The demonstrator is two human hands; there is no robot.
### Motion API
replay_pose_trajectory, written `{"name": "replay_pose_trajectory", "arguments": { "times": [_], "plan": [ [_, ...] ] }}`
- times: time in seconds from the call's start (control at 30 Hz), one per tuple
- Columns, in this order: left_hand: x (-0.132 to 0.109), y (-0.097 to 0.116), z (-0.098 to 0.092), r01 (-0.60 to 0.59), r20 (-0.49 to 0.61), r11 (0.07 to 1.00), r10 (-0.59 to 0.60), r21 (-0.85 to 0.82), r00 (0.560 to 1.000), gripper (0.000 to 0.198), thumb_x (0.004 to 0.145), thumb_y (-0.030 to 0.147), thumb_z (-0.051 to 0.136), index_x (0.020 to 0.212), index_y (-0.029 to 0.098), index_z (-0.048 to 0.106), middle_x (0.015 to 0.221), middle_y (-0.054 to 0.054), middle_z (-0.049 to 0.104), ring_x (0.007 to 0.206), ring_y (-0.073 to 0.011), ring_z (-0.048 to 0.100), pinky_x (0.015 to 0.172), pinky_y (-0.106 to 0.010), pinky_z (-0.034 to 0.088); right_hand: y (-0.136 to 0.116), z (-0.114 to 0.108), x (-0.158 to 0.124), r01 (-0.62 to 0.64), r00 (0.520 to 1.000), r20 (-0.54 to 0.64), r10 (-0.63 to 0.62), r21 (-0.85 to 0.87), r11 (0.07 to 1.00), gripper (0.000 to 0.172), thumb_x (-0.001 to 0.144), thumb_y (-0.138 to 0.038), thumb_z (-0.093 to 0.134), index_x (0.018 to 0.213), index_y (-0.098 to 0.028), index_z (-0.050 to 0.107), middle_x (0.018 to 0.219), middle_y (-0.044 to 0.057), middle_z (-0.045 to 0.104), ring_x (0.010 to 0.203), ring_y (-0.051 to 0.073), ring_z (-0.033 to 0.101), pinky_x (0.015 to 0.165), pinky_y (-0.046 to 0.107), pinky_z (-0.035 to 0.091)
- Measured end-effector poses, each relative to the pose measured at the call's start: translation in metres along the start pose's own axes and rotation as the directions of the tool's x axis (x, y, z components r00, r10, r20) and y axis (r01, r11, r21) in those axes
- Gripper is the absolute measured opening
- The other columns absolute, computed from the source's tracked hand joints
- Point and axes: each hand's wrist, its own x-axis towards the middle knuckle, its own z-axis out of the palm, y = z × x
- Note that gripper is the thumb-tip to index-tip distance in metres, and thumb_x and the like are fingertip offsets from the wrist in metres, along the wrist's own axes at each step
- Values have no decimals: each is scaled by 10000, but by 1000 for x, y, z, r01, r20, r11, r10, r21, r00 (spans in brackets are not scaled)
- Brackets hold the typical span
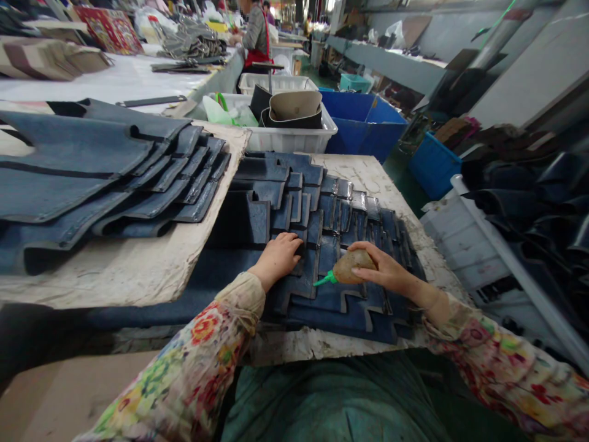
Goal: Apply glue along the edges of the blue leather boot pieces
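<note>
My right hand [384, 270] is wrapped around a brownish squeeze bottle [352, 269], whose thin green nozzle points left and down at the edge of a dark blue leather-like piece. My left hand [278, 258] lies on the same layered blue pieces [299, 285], fingers stretched out, holding nothing. These pieces overlap in stepped rows across the board in front of me. Shiny wet-looking strips [352, 196] run along several edges at the far right of the stack. The bottle's tip seems to touch or nearly touch the piece; I cannot tell which.
More folded blue pieces [92, 166] are stacked on a raised board [129, 270] to the left. White bins [289, 140] and a blue bin [363, 123] stand beyond the work board. A crate [478, 245] beside dark pieces is at right. Another person [256, 34] stands farther back.
</note>
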Motion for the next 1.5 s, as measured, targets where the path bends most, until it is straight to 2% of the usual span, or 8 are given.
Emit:
{"name": "replay_pose_trajectory", "arguments": {
  "times": [0.07, 0.2, 0.37, 0.63, 0.9, 1.1, 1.37, 1.5],
  "plan": [
    [0, 0, 0, -3, -1, 1000, 3, 1, 1000, 387, 819, 250, 550, 1200, 181, 550, 1313, -79, 510, 1226, -226, 432, 1038, -367, 389, -2, 1, -5, 7, 1000, 18, -7, 8, 1000, 451, 765, -422, 608, 1149, -217, 490, 1068, 57, 573, 920, 211, 583, 788, 329, 503],
    [1, -1, 1, 2, 5, 1000, -2, -3, 1000, 390, 825, 250, 540, 1210, 189, 541, 1319, -84, 501, 1230, -225, 426, 1033, -371, 391, -6, 3, -8, 22, 999, -47, -22, -8, 1000, 422, 766, -410, 608, 1123, -214, 499, 1049, 60, 574, 902, 209, 582, 791, 333, 502],
    [0, -1, 2, -7, 1, 1000, 7, 6, 1000, 398, 821, 270, 548, 1209, 183, 541, 1322, -76, 499, 1227, -232, 424, 1023, -360, 397, -10, 6, -13, 12, 1000, 20, -13, 30, 999, 438, 766, -409, 607, 1142, -215, 492, 1074, 57, 570, 915, 208, 587, 789, 321, 506],
    [-1, 0, 0, 2, 7, 1000, -2, 2, 1000, 398, 826, 269, 539, 1214, 177, 535, 1326, -76, 495, 1227, -233, 422, 1023, -371, 400, -14, 8, -18, 54, 998, 31, -54, -1, 999, 434, 775, -385, 606, 1153, -215, 477, 1097, 64, 557, 955, 211, 574, 835, 333, 492],
    [0, 0, 0, -2, 10, 1000, 2, -9, 1000, 391, 827, 263, 537, 1210, 184, 537, 1322, -73, 494, 1235, -231, 416, 1038, -369, 388, -12, 8, -13, 76, 995, -62, -78, -25, 997, 413, 779, -392, 605, 1135, -231, 470, 1078, 67, 549, 947, 213, 568, 816, 340, 501],
    [-1, 1, -1, 7, 16, 1000, -7, -14, 1000, 383, 825, 257, 541, 1205, 206, 538, 1319, -65, 492, 1240, -221, 408, 1039, -361, 383, -18, 14, -19, 155, 988, -12, -155, -54, 987, 414, 786, -379, 597, 1150, -236, 461, 1110, 70, 534, 999, 223, 558, 865, 352, 486],
    [-1, 0, -1, 3, 9, 1000, -3, -13, 1000, 393, 821, 260, 557, 1207, 185, 539, 1310, -77, 499, 1231, -232, 422, 1031, -367, 395, -3, 8, 8, 271, 938, -157, -309, -224, 936, 405, 785, -341, 619, 1137, -229, 452, 1096, 93, 518, 1062, 251, 518, 942, 425, 436],
    [-1, 0, -1, 6, 13, 1000, -6, -17, 1000, 383, 830, 264, 545, 1207, 193, 537, 1317, -84, 494, 1237, -227, 417, 1028, -369, 396, -5, 6, 5, 280, 950, -86, -301, -196, 940, 419, 789, -358, 616, 1154, -238, 452, 1113, 91, 521, 1070, 252, 522, 928, 414, 451]
  ]
}}
